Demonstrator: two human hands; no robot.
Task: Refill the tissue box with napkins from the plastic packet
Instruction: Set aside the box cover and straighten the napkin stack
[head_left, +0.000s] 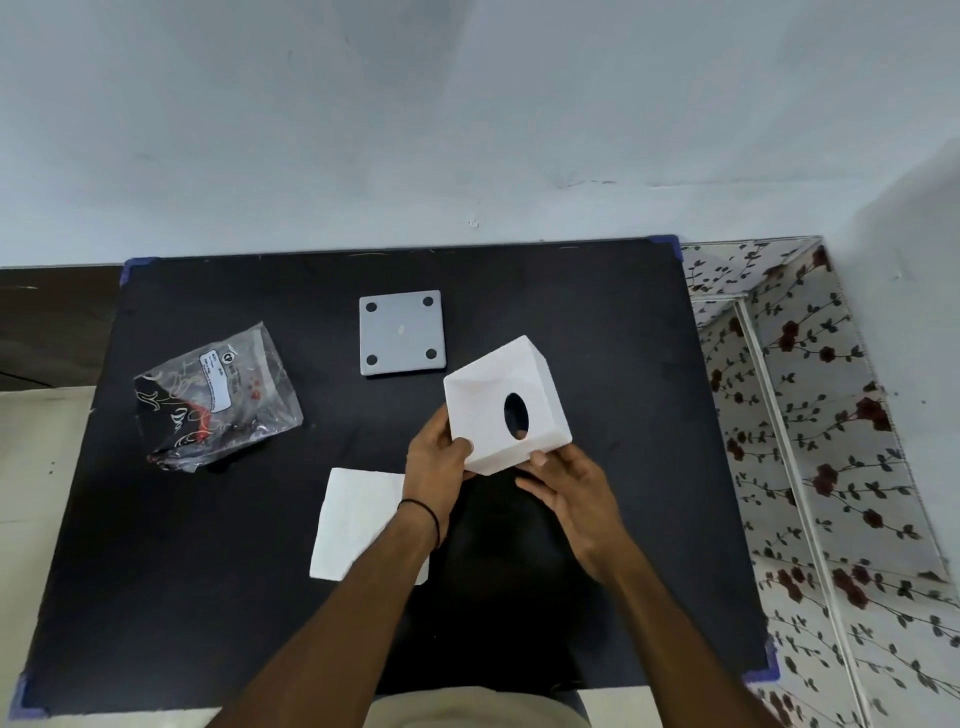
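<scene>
A white cube-shaped tissue box with an oval hole in its top face is lifted above the black table and tilted. My left hand grips its near left corner, and my right hand holds its near right bottom edge. A stack of white napkins lies flat on the table under my left forearm. The crumpled clear plastic packet rests at the left of the table. The grey square base plate of the box, with four round holes, lies flat behind the box.
The black table mat is taped down at its corners with blue tape. A white wall rises behind the table. Floral patterned fabric covers the area to the right of the table.
</scene>
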